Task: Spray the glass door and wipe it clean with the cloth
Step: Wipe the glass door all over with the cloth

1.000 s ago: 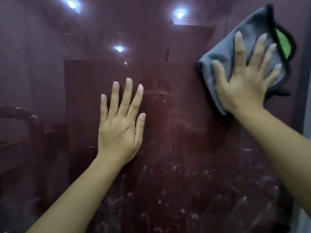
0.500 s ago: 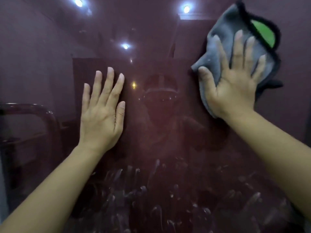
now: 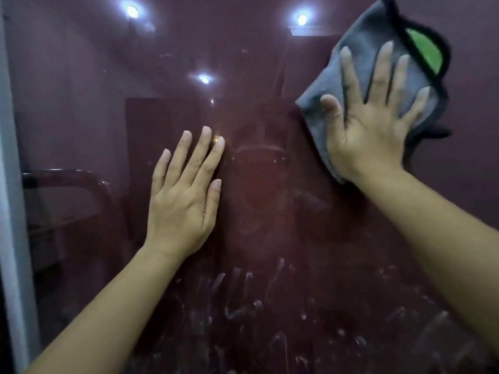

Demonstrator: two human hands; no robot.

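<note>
Head view, facing a dark reddish glass door that fills nearly the whole frame. Right hand at about 2 o'clock, fingers spread straight and flat, palm pressing a grey cloth against the glass. No pinch, no curl; the cloth is held only by flat pressure. Cloth is folded or bunched, has a dark trimmed edge and a green patch showing at its upper right, beyond the fingertips. Cloth sticks out above, left of and below the hand.

Left hand just left of centre, around 9 to 10 o'clock from frame middle, fingers straight and close together, thumb alongside, palm flat on the bare glass. Holds nothing. Well apart from the right hand and the cloth.

Whitish smears and streaks cover the lower glass from 5 to 7 o'clock, below both hands. Upper glass looks smoother. Ceiling light reflections at 11 and 12 o'clock, plus a fainter one nearer centre. Pale door frame edge runs vertically at 9 o'clock. A curved dark shape, reflected or behind the glass, sits at 9 o'clock; cannot tell what it is. Spray bottle not in view.
</note>
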